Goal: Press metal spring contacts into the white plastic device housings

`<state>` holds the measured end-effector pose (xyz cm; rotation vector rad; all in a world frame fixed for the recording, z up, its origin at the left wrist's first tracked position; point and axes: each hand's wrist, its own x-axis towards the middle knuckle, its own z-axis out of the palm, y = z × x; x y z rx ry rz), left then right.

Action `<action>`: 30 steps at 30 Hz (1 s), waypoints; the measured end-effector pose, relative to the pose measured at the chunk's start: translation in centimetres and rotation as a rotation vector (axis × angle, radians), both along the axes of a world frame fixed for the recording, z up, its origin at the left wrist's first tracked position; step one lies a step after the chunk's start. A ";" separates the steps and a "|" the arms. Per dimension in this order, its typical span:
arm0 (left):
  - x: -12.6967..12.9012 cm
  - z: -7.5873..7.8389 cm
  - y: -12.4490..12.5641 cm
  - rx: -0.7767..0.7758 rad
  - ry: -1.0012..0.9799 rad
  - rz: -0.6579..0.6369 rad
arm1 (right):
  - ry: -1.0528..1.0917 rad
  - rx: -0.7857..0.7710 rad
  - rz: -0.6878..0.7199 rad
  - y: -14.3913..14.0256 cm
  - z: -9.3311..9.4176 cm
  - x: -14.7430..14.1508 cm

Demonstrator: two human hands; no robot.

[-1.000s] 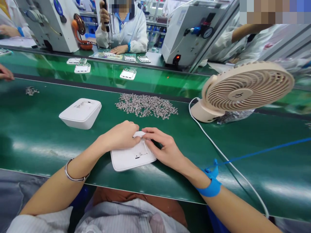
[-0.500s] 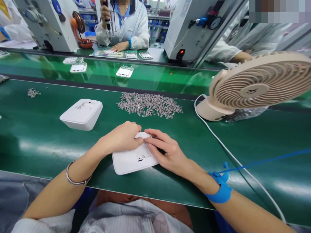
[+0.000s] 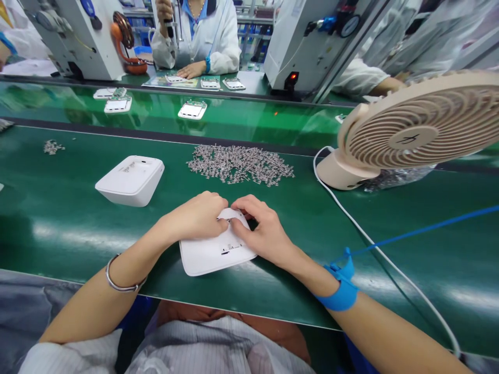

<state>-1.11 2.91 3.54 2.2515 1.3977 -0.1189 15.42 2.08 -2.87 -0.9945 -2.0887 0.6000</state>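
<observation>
green bench (image 3: pixel 58 218); left hand (image 3: pixel 197 217) and right hand (image 3: pixel 262 232) pinch white casing (image 3: pixel 210 254); no legible writing.

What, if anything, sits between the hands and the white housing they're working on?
Nothing visible. The left hand and right hand both rest directly on the far edge of the white housing; the metal clip pile and second housing lie apart.
</observation>
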 end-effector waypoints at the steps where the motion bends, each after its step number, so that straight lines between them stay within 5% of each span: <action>1: 0.0 0.0 0.0 -0.004 0.006 0.007 | -0.004 -0.007 0.008 0.0 0.1 -0.1; 6: -0.2 0.3 -0.3 0.058 0.073 0.048 | 0.131 -0.081 -0.024 0.1 -0.4 0.0; 11: -1.7 0.7 0.3 0.300 0.349 0.332 | 0.248 -0.204 -0.120 0.8 -1.7 0.5; 23: -11.9 1.7 3.0 0.232 0.515 0.836 | 0.078 0.000 -0.035 0.5 -1.4 1.0; 27: -9.3 2.1 1.9 0.510 0.513 0.943 | -0.010 0.044 -0.022 0.5 -1.7 1.1; 30: -4.1 0.2 0.9 0.721 0.412 0.672 | -0.068 0.094 -0.020 0.5 -1.9 1.0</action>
